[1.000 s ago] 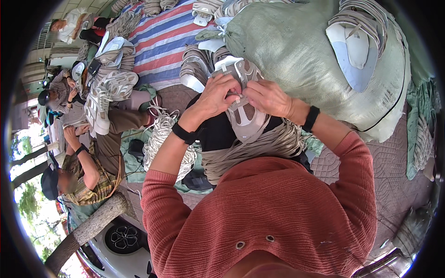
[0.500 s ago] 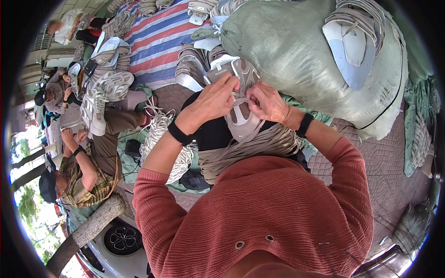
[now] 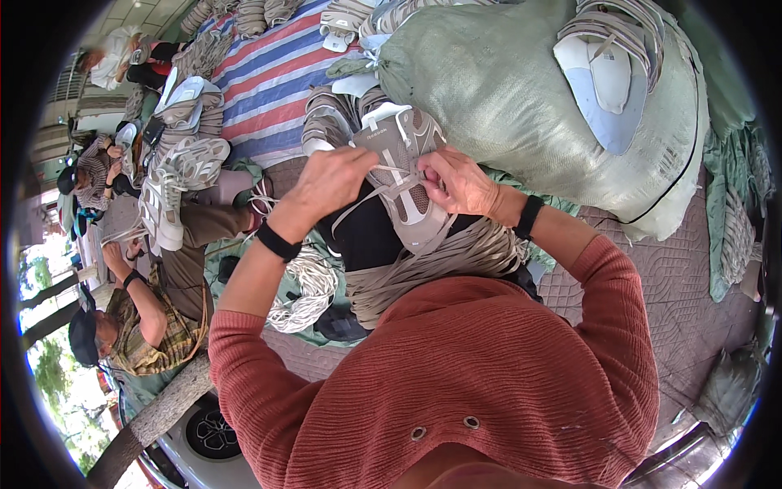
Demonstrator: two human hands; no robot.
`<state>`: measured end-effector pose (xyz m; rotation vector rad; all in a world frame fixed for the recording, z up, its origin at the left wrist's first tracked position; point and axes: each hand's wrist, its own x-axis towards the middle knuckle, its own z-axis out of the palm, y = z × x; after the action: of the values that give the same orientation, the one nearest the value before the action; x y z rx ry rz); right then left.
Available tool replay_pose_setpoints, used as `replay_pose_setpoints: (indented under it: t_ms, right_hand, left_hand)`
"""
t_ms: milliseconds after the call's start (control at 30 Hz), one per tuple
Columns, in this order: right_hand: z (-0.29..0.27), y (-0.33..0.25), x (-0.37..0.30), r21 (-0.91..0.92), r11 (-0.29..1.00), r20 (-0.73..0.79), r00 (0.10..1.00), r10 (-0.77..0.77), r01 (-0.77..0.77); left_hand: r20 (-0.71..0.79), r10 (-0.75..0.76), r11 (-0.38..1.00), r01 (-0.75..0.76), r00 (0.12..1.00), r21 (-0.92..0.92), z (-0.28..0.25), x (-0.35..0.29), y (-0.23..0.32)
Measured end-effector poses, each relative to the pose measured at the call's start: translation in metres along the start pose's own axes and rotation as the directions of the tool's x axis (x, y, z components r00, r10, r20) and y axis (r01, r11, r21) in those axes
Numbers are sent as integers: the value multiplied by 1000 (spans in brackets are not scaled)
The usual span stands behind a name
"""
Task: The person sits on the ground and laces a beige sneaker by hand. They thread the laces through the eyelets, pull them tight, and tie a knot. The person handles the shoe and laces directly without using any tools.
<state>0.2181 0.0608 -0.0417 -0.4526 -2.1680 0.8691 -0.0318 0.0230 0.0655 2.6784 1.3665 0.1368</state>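
Note:
A grey sports shoe upper stands on my lap, toe end toward me. My left hand grips its left side and pinches a pale lace that trails down from the eyelets. My right hand presses against the right side of the upper, fingers curled on the lace at the tongue. A bundle of beige laces lies across my lap under the shoe. Both wrists wear black bands.
A big green woven sack with shoe uppers on top fills the far right. Stacks of grey uppers sit on the left beside a striped mat. A seated person works at my left; a white lace coil lies nearby.
The shoe upper has tipped a little and my hands have shifted on it, the left hand pulling the lace out to the left. My head view has moved slightly.

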Motion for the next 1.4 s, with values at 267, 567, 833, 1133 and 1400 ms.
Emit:
replay_pose_setpoints:
  t_ms: [267,567,833,1133,1400]
  right_hand:
    - [-28,2,45,-136,986,336,941,-47,98]
    - [-22,-13,59,-140,984,397,905,155,-107]
    - [16,-60,58,-420,900,413,907,78,114]
    - [5,-53,84,228,791,765,608,215,-567]
    - [-183,-47,121,949,53,290,924,250,-312]
  left_hand:
    - [548,-224,118,581,806,-806,-2,-3,9]
    - [206,-412,-422,14,887,-906,-22,-36,10]
    - [-151,-652,-492,-567,743,-661,-73,-110,-18]
    - [-142,-941,-168,-790,307,-589,-91,-239,-62]
    - [-5,-997,72,-864,-81,-498,-44,-486,-96]
